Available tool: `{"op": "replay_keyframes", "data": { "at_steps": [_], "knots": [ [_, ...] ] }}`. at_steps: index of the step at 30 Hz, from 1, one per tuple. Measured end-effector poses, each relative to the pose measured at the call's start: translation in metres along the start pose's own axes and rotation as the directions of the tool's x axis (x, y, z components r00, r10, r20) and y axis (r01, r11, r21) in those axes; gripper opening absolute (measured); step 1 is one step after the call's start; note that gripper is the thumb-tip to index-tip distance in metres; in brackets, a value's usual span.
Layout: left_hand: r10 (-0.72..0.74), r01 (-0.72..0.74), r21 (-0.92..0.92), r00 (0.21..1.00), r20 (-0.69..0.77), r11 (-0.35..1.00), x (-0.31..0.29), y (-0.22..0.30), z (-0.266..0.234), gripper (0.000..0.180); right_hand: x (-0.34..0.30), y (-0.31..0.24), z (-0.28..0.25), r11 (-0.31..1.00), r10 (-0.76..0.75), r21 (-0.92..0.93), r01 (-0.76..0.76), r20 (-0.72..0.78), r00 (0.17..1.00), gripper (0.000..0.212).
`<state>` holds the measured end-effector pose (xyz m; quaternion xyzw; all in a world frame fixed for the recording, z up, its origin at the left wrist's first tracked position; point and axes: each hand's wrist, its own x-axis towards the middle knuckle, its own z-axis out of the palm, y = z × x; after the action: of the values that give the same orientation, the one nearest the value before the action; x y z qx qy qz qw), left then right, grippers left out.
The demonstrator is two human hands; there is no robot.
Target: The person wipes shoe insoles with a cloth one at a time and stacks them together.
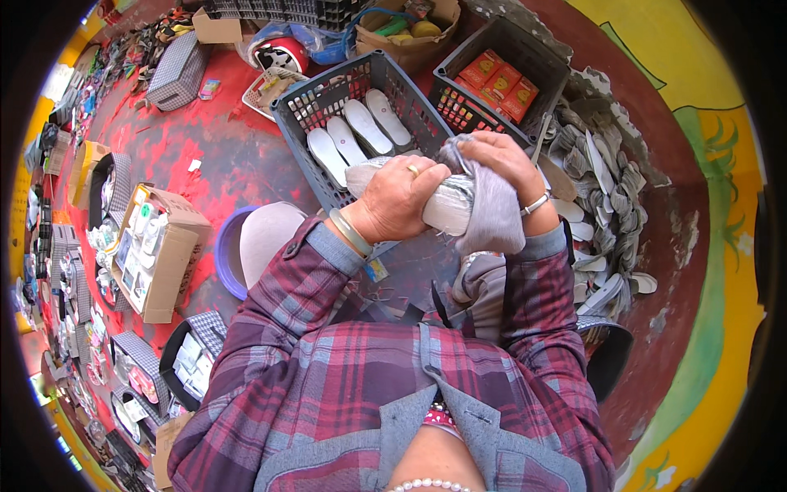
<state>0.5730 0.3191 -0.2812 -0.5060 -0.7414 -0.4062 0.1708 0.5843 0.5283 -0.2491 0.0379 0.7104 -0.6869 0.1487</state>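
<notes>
The dark plastic crate (412, 88) is the largest thing before me, with a heap of grey soles (602, 172) beyond its right side. Four white soles (346, 141) lie inside it. Just at the crate's near edge, raised, I have the pale sole (449, 207). I judge it light, rather stiff but able to bend, not fragile, maybe a little slippery if dusty; its middle, by both side edges, seems the best hold. It looks whitish-grey, long, with a rounded end. Beside it hangs the soft grey cloth (498, 220), creased and folded over. My left hand (399, 193) is closed around the sole, thumb on top; my right hand (502, 160) is bent tightly on the cloth, some fingertips hidden.
</notes>
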Motion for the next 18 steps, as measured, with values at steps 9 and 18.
{"op": "replay_keyframes", "data": {
  "at_steps": [9, 18],
  "knots": [
    [-0.425, 0.388, -0.285, 0.901, -0.08, 0.876, 0.0, -0.005, -0.004, 0.056, -0.007, -0.012, -0.044, 0.701, -0.047, 0.512, 0.497, -0.662, 0.748, 0.019],
    [-0.694, 0.723, -0.446, 0.67, 0.265, 0.528, 0.005, -0.003, 0.004, 0.062, -0.011, -0.028, 0.048, 0.747, -0.665, -0.167, 0.644, -0.205, 0.718, 0.029]
  ]
}}
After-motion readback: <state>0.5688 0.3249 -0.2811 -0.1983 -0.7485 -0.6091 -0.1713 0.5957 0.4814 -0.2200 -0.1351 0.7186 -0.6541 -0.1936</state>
